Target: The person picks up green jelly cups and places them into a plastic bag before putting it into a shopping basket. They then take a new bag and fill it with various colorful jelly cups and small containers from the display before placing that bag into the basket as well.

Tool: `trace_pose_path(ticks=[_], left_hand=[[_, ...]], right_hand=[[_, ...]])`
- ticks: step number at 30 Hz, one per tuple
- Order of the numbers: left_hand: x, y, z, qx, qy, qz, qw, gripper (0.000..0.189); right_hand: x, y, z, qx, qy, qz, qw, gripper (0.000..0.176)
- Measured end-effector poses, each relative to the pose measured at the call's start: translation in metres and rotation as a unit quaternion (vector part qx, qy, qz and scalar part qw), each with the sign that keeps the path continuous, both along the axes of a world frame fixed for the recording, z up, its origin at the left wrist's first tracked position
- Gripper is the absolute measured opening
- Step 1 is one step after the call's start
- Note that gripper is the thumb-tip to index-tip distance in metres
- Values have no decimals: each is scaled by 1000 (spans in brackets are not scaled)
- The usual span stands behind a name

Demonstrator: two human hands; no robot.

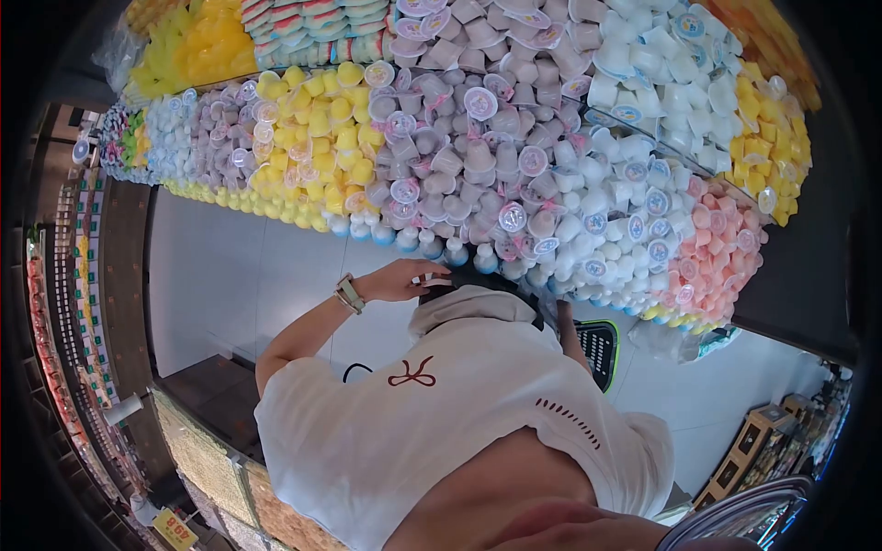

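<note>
My left hand, with a light-strapped watch on its wrist, is in front of my waist. Its fingers are bent together at the edge of a black bag-like item; what they pinch is not clear. My right hand hangs low on the other side of my body, mostly hidden, its fingers not distinguishable. Close beside it is a black basket with a green rim. Just ahead of both hands are heaped small jelly cups, purple-grey, white and pink.
The heaped display continues with yellow cups and yellow packs to the left. White bottles with blue bases line its lower edge. Shelves stand far left, bins of loose goods lower left, wooden crates lower right.
</note>
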State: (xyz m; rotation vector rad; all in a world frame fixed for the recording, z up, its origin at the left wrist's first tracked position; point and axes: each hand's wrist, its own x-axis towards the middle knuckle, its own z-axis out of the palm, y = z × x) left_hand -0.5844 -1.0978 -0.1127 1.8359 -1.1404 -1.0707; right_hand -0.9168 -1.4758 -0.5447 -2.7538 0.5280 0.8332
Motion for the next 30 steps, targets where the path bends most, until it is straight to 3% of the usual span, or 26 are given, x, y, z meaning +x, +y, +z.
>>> trace_pose_path(ticks=[4, 7, 11, 14, 16, 20, 22, 24, 27, 30], left_hand=[[-2, 3, -12, -44, -70, -89, 993, 46], [-7, 1, -2, 13, -18, -71, 997, 44], [-27, -10, 7, 83, -78, -131, 985, 22], [-41, -3, -22, 111, -52, -89, 988, 22], [-40, -4, -17, 102, -51, -74, 991, 21], [-44, 0, -10, 114, -124, -54, 984, 19], [-44, -7, -10, 144, -177, -52, 972, 16], [-52, -13, -25, 169, -222, -50, 959, 14], [-58, -24, -40, 119, -269, -23, 955, 11], [-63, -31, -43, 126, -337, -53, 932, 11]], right_hand=[[6, 2, 11, 3, 0, -5, 1000, 18], [12, 5, 21, 8, -1, -17, 1000, 18], [26, 12, 39, 13, -7, -42, 999, 17], [36, 13, 58, 17, -22, -77, 997, 17], [43, 17, 85, 22, -48, -119, 991, 17], [47, 14, 162, 41, -235, -265, 934, 16], [42, 10, 199, 35, -273, -270, 923, 14], [40, 2, 248, 103, -209, -211, 949, 14], [56, 7, 323, 174, -78, -98, 977, 13], [95, 35, 421, 201, -115, -57, 971, 12]])
